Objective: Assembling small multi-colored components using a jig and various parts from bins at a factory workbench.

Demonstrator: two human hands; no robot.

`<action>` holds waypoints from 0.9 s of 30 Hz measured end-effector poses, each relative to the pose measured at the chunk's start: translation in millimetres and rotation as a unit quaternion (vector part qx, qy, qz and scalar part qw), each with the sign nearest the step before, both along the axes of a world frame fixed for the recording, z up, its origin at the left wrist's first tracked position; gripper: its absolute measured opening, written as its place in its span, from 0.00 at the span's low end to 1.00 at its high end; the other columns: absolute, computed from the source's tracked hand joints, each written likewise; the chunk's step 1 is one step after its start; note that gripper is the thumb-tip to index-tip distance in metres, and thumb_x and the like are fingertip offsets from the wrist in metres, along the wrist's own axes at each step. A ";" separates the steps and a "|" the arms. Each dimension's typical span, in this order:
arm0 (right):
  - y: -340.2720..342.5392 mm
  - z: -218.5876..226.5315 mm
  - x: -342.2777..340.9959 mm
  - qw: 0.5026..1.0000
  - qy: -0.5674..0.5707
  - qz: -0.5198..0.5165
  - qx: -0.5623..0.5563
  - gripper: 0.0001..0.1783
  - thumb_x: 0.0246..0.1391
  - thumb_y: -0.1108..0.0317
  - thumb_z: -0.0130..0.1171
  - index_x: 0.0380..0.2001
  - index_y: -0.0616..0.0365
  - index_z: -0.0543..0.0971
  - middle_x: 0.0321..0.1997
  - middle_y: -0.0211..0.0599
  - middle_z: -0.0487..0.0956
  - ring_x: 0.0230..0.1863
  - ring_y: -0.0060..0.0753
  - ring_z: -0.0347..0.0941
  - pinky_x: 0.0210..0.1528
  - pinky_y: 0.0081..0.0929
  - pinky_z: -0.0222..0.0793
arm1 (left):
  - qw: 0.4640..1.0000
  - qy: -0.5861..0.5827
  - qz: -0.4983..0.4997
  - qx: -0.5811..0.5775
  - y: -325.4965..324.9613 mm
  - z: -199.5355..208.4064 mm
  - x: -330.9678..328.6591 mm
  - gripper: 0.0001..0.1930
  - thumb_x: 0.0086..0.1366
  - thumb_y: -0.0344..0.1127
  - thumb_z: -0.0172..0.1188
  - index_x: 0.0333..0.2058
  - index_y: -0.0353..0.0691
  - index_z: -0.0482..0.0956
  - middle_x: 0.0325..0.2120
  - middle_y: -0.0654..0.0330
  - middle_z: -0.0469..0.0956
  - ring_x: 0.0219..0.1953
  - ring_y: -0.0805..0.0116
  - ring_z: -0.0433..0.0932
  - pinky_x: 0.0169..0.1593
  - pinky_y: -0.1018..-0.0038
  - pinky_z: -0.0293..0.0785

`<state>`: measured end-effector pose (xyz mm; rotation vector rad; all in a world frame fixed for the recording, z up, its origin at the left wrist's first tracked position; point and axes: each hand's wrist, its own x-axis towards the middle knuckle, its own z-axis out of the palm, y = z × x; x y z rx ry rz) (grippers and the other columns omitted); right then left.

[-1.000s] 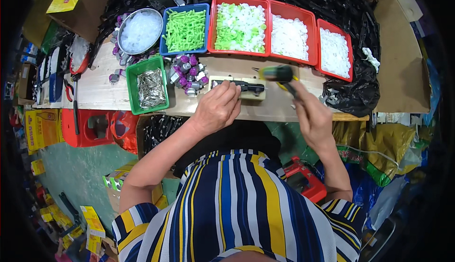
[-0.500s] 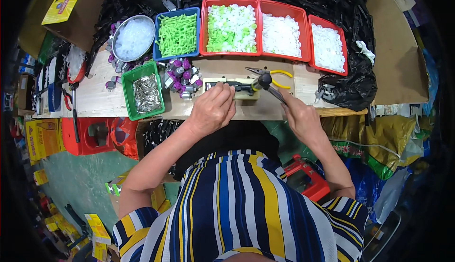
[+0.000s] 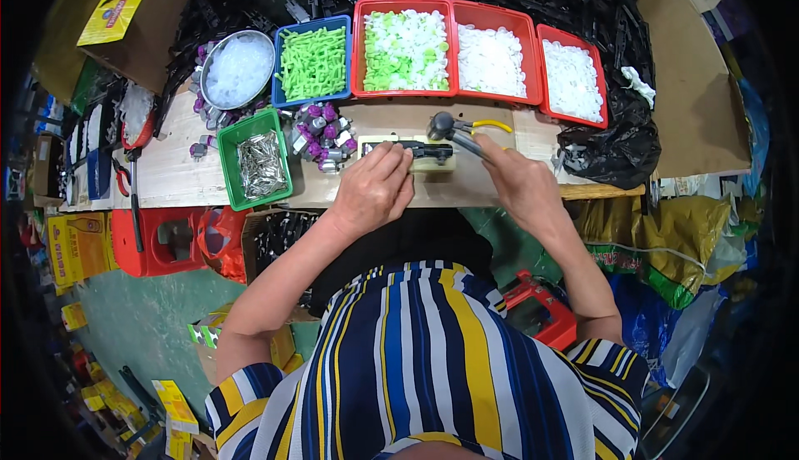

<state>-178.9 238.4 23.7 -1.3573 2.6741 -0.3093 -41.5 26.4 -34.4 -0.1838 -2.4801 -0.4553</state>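
Note:
My right hand (image 3: 526, 190) grips the handle of a hammer (image 3: 441, 126). Its dark round head hangs just beyond a cream block-shaped holder (image 3: 433, 166). In that holder lies a long black plastic part (image 3: 431, 150). The bent fingers of my left hand (image 3: 374, 190) press together on the part's left end and hide some of it. Yellow-handled pliers (image 3: 496, 126) lie on the table behind the hammer, their jaws mostly covered by it. Left of the holder is a pile of purple and grey small pieces (image 3: 319, 133).
A green bin of metal pins (image 3: 260, 165) stands left. Across the back are a metal bowl (image 3: 239, 69), a blue bin of green pieces (image 3: 312, 62) and red bins (image 3: 497, 54) of small pieces. Black parts heap behind them; a black plastic bag (image 3: 614, 152) lies right.
The hammer head has moved away from me and slightly left, off the right end of the black part. My right hand has shifted a little; my left hand stays in place.

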 end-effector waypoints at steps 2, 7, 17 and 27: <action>3.7 10.0 1.5 0.982 -0.001 0.036 -0.183 0.26 0.55 0.77 0.59 0.58 0.50 0.74 0.32 0.49 0.79 0.28 0.55 0.77 0.29 0.44 0.72 | 0.999 -0.004 -0.004 0.039 -5.2 -3.0 5.3 0.15 0.53 0.26 0.64 0.40 0.26 0.79 0.40 0.48 0.79 0.43 0.54 0.79 0.44 0.67 0.78; 12.6 -9.8 12.7 0.982 0.000 0.064 -0.177 0.25 0.54 0.78 0.58 0.58 0.54 0.74 0.29 0.50 0.78 0.27 0.54 0.76 0.30 0.44 0.72 | 0.999 0.009 0.008 0.052 -5.2 -6.6 8.5 0.13 0.52 0.24 0.64 0.39 0.28 0.81 0.42 0.47 0.80 0.45 0.51 0.79 0.47 0.65 0.78; -18.0 -2.1 6.6 0.979 0.020 0.099 -0.178 0.21 0.59 0.72 0.56 0.56 0.56 0.73 0.28 0.46 0.78 0.27 0.54 0.77 0.29 0.45 0.72 | 0.995 0.032 0.024 0.096 -10.3 -0.8 7.9 0.12 0.50 0.18 0.65 0.37 0.27 0.80 0.35 0.49 0.79 0.41 0.49 0.80 0.44 0.63 0.78; -27.7 7.6 -67.7 0.982 0.087 0.011 -0.169 0.15 0.55 0.72 0.60 0.47 0.57 0.79 0.27 0.48 0.78 0.29 0.53 0.76 0.32 0.44 0.71 | 0.992 0.007 0.026 0.120 -1.2 4.4 -1.5 0.14 0.51 0.24 0.68 0.38 0.31 0.80 0.34 0.53 0.76 0.38 0.53 0.77 0.41 0.63 0.75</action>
